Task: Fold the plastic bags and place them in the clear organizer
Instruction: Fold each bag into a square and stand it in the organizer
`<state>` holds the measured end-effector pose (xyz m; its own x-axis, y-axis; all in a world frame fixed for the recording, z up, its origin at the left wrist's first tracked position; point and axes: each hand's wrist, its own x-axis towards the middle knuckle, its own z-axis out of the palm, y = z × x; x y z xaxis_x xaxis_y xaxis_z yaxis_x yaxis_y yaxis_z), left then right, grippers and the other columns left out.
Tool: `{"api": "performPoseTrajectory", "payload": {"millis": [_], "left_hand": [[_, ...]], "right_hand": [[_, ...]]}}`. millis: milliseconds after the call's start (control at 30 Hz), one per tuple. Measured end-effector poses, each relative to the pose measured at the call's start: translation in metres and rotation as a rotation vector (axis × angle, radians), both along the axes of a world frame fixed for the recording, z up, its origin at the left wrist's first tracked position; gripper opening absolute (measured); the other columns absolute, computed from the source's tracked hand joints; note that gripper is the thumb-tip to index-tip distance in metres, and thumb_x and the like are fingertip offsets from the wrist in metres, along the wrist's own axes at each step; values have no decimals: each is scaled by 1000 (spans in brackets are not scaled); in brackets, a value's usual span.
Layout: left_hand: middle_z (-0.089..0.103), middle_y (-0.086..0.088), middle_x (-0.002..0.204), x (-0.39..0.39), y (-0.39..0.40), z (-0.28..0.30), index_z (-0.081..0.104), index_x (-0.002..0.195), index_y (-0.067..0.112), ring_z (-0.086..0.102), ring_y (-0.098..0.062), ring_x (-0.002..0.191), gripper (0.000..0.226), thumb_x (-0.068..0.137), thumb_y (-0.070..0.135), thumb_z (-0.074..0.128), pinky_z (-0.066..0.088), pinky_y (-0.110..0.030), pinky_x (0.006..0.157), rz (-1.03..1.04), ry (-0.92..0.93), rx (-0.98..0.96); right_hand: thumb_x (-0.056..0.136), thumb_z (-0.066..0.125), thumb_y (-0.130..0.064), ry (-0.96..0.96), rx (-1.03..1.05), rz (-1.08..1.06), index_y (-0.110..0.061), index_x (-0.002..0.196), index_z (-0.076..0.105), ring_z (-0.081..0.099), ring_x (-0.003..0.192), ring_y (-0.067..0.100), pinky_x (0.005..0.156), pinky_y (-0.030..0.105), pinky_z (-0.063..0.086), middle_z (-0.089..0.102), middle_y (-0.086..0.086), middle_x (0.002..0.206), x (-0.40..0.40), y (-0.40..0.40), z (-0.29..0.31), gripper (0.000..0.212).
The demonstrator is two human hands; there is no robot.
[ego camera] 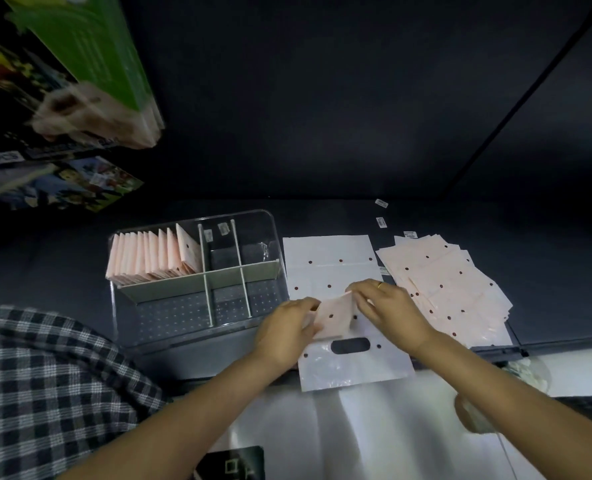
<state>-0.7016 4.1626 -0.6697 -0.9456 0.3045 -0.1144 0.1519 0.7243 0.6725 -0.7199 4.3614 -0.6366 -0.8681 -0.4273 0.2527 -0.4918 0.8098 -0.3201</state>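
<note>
Both hands — left hand (289, 323), right hand (388, 303) — pinch the folded pink bag (334, 318) with their fingers; person should square edges, crease flat — then slot it upright in the clear organizer (197, 327).

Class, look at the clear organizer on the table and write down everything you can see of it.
The clear organizer is a see-through plastic box with rounded corners, standing upright on the dark table, left of a flat white bag. Pale dividers split it into compartments. The far left compartment holds a row of folded pink bags standing on edge; the other compartments look empty apart from small labels at the back. The near floor shows a dotted pattern. Neither hand touches it.
</note>
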Motion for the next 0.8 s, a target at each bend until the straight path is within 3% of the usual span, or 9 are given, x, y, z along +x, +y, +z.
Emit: {"api": "performPoseTrajectory", "payload": {"millis": [67, 133, 233, 300, 400, 467, 600, 800], "left_hand": [[64, -5, 83, -10, -13, 20, 62, 94, 15, 61, -29, 86, 8, 92, 21, 57, 45, -34, 68, 82, 0, 44], [67, -6, 78, -21, -33, 43, 61, 81, 13, 63, -28, 79, 12, 91, 18, 59, 50, -36, 69, 108, 16, 55], [70, 0, 84, -38, -75, 77, 68, 91, 17, 64, -20, 80, 7, 89, 19, 62, 51, -35, 73, 50, 75, -13], [68, 6, 82, -46, -107, 92, 69, 93, 20, 63, -14, 81, 8, 89, 19, 62, 47, -29, 73, -5, 69, -48], [67, 8, 83, -53, -149, 100, 68, 91, 22, 61, -11, 81, 9, 90, 18, 61, 44, -26, 72, -27, 27, -105], [68, 7, 91, -59, -171, 98, 66, 101, 27, 61, -13, 86, 12, 91, 24, 59, 46, -30, 74, 12, 19, -187], [59, -2, 120, -67, -195, 82, 47, 132, 32, 57, -22, 107, 36, 96, 35, 49, 45, -33, 82, 103, -19, -339], [49, -3, 129, -63, -197, 58, 45, 129, 29, 49, -22, 116, 33, 98, 39, 38, 45, -37, 89, 92, -75, -386]], "right_hand": [[87, 60, 0, -66, -139, -85, -3, 96, 68, 65, 75, 24, 73, 27, 48, 70, 5, 88, -4, -10, 18, 13], [92, 54, -8, -167, -243, -152, -9, 98, 67, 62, 78, 16, 75, 24, 48, 68, -4, 90, -10, -24, 36, 14], [94, 53, -19, -268, -289, -157, -20, 98, 62, 60, 78, 4, 68, 12, 45, 65, -10, 87, -20, -54, 59, 10], [91, 58, -24, -332, -298, -100, -25, 100, 59, 60, 81, 2, 67, 12, 47, 64, -16, 89, -25, -82, 70, 9], [88, 62, -23, -337, -228, -23, -13, 91, 64, 60, 70, 13, 65, 34, 50, 66, -4, 78, -34, -127, 76, 11], [88, 61, -20, -380, -211, -19, -8, 85, 65, 62, 71, 19, 67, 42, 52, 67, 3, 77, -45, -152, 74, 13], [88, 62, -12, -587, -342, -170, -7, 85, 63, 67, 77, 15, 60, 27, 59, 66, 2, 92, -72, -180, 64, 6], [90, 62, -11, -766, -620, -423, -7, 87, 63, 71, 66, 19, 59, 23, 58, 70, 12, 100, -100, -194, 47, 5]]}}
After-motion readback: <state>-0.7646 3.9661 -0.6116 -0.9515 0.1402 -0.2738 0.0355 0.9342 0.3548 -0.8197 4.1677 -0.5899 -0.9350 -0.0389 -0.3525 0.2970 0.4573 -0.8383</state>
